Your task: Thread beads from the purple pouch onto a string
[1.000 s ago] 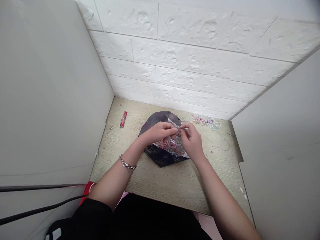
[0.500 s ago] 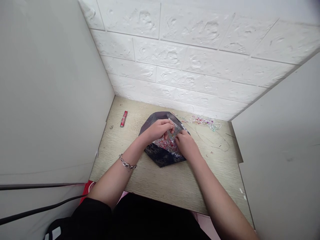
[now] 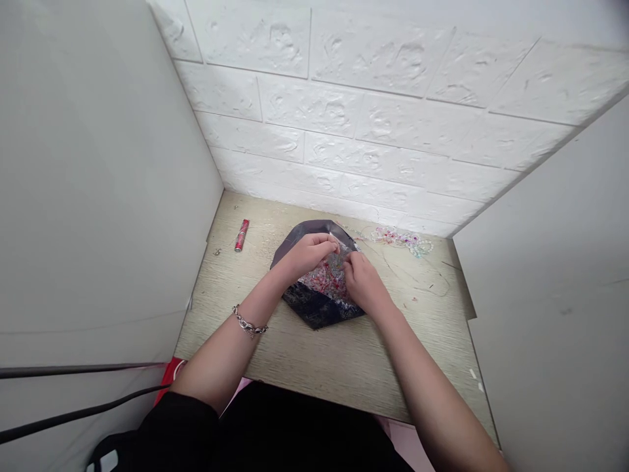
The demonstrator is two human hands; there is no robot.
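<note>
A dark, many-sided tray (image 3: 317, 313) sits in the middle of the table, holding a heap of small red, pink and clear beads (image 3: 322, 280). Over its far part is my left hand (image 3: 316, 252), fingers curled and thumb against the fingertips in a pinch. My right hand (image 3: 362, 280) is over the tray's right side, its thumb and fingers pinched close to the beads. Whatever lies between the fingertips of either hand is too small to make out. A silver chain bracelet (image 3: 249, 322) circles my left wrist.
Strung beads (image 3: 403, 241) lie in a tangle at the back right, with loose thin thread (image 3: 417, 288) trailing from them. A red tube (image 3: 242, 235) lies at the back left. White brick-patterned wall stands behind, with pale panels at both sides.
My left fingers have closed from a looser curl into a pinch. My right hand has shifted only slightly, and its fingertips are a little nearer the left hand.
</note>
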